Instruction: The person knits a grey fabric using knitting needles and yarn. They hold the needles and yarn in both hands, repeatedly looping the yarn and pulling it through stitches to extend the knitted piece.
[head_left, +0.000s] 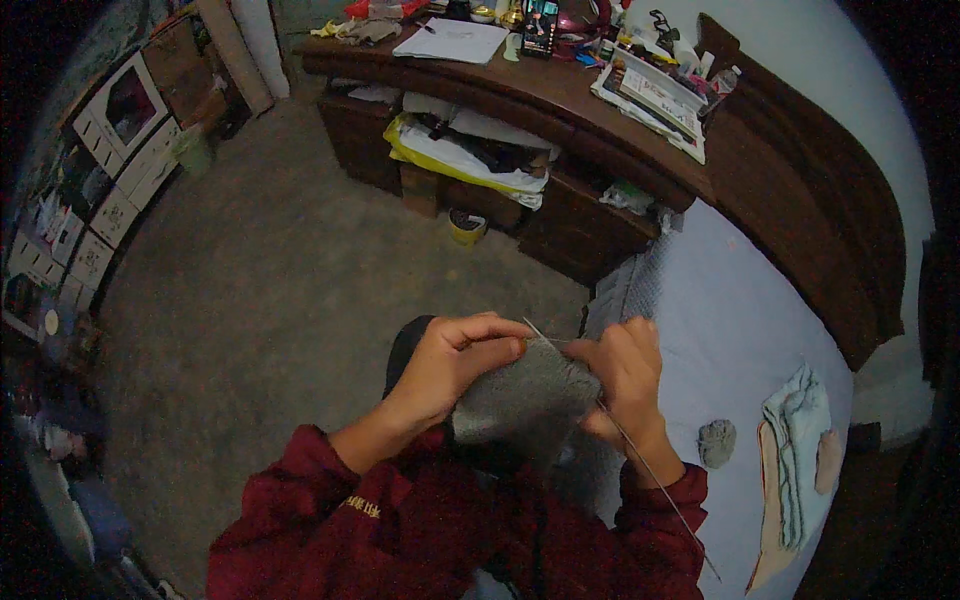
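Note:
A piece of grey knitting (525, 390) hangs between my two hands over my lap. My left hand (457, 360) pinches its upper left edge between thumb and fingers. On the other side my right hand (626, 375) grips a thin knitting needle (660, 484), whose long end slants down past my right sleeve. The needle's pointed tip shows at the top of the fabric, close to my left fingertips; whether it is one needle or two there I cannot tell. A ball of grey yarn (718, 443) lies on the bed to my right.
Folded light cloth (802, 465) lies on the bed (697, 322) beyond the yarn. A dark wooden desk (570, 90) ahead holds papers (450, 39), an upright phone (538, 28) and a white tray (660, 79). Below stands a yellow container (466, 228). White cabinets (120, 180) line the left.

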